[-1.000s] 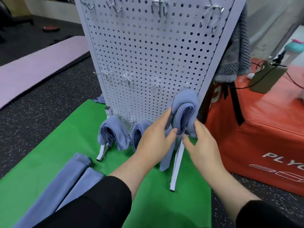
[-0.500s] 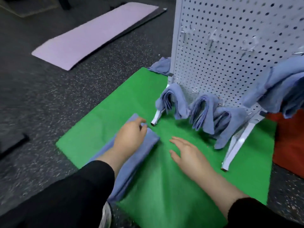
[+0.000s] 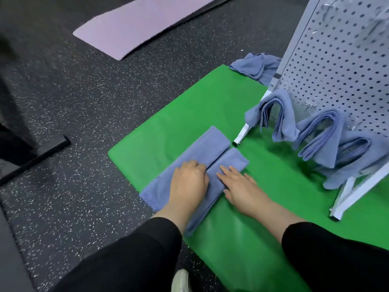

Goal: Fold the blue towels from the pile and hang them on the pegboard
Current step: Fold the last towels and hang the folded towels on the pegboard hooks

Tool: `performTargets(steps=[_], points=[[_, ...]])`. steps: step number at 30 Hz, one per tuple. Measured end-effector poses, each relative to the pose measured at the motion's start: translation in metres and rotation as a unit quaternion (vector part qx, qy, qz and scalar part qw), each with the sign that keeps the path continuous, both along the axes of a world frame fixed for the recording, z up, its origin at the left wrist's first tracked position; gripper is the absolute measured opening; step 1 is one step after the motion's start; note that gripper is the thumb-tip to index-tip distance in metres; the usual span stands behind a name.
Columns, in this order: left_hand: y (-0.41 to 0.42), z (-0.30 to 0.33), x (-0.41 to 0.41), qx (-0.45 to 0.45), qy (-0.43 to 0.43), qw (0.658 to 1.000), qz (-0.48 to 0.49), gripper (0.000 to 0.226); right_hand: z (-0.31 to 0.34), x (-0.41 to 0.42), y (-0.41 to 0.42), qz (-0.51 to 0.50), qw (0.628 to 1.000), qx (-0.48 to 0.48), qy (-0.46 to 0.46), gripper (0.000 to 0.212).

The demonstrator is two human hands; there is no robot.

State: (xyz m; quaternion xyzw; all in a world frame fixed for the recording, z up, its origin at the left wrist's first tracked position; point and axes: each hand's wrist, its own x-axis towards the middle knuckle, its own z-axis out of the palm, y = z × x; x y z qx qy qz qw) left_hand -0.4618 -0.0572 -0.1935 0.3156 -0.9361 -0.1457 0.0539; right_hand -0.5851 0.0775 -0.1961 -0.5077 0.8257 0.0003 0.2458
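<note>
Speckled black rubber flooring [image 3: 84, 114] runs under everything, with a green mat [image 3: 242, 239] laid over it and a lilac mat [image 3: 134, 26] lying farther off. On the green mat I have two folded blue towels side by side, touching along their long edges. My left hand [image 3: 189, 182] rests on the left towel [image 3: 202, 144], fingers curled down at the seam between the two; whether they pinch any cloth I cannot tell. My right hand [image 3: 240, 186] lies flat on the right towel [image 3: 231, 163], fingers straight and slightly spread, pressing it to the mat. Ahead and to the right of both hands stands the white pegboard [image 3: 341, 66] on its metal feet, and folded blue towels [image 3: 280, 114] hang in a row from its lowest hooks. Beyond the board's left edge, well away from my hands, a crumpled pile of blue towels [image 3: 256, 66] sits on the mat's far corner. Black sleeves cover both my forearms.
</note>
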Motion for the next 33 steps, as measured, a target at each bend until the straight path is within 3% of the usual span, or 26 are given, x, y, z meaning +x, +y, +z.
performTargets(steps=[4,9,18,23,28,33], points=[[-0.022,0.007,-0.002,0.009,-0.045,0.994,0.097,0.023,-0.001,0.002,-0.003,-0.01,1.0,-0.022,0.015,0.057],[-0.046,0.001,0.002,0.078,-0.114,0.983,0.124,0.03,-0.003,0.004,-0.006,-0.029,0.997,-0.057,0.042,0.051],[-0.055,0.009,-0.005,0.111,-0.055,0.985,0.116,0.016,0.0,0.006,-0.012,-0.036,0.997,-0.053,0.031,0.053],[-0.06,0.03,-0.013,0.226,0.009,0.971,0.081,0.014,0.004,0.001,-0.014,-0.091,0.991,-0.097,-0.023,0.061],[-0.072,0.08,-0.025,0.437,0.078,0.893,0.071,0.012,0.024,-0.007,-0.018,-0.154,0.955,-0.248,-0.052,0.089],[-0.066,0.135,-0.048,0.533,0.128,0.835,0.051,0.018,0.059,-0.022,-0.03,-0.148,0.934,-0.325,-0.032,0.1]])
